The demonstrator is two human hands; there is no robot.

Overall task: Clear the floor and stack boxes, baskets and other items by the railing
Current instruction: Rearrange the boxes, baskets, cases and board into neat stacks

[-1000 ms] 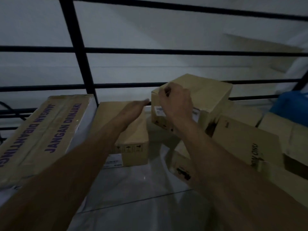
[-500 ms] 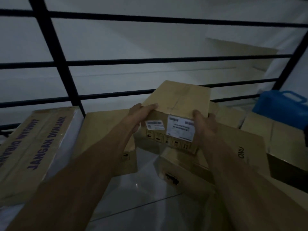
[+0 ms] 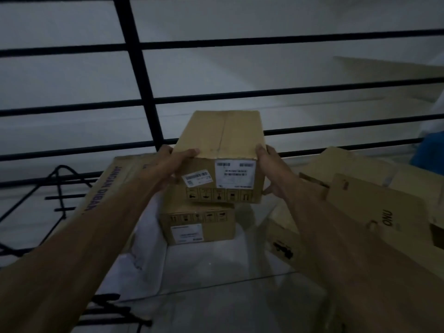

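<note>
Dim tiled floor point(image 3: 216, 308) by black railing point(image 3: 144, 92), left hand point(image 3: 176, 159) and right hand point(image 3: 269, 169) gripping small cardboard box point(image 3: 223, 140) at 12 o'clock, lower box point(image 3: 199, 227) beneath, long box point(image 3: 113, 183) at 9 o'clock

The labelled cardboard box point(image 3: 223, 150), earlier tilted atop the cartons at 3 o'clock and gripped mainly by the right hand point(image 3: 271, 171), has shifted toward 9 o'clock. It now sits level above the lower box point(image 3: 199, 227), with the left hand point(image 3: 175, 162) newly clasping its left side.
</note>
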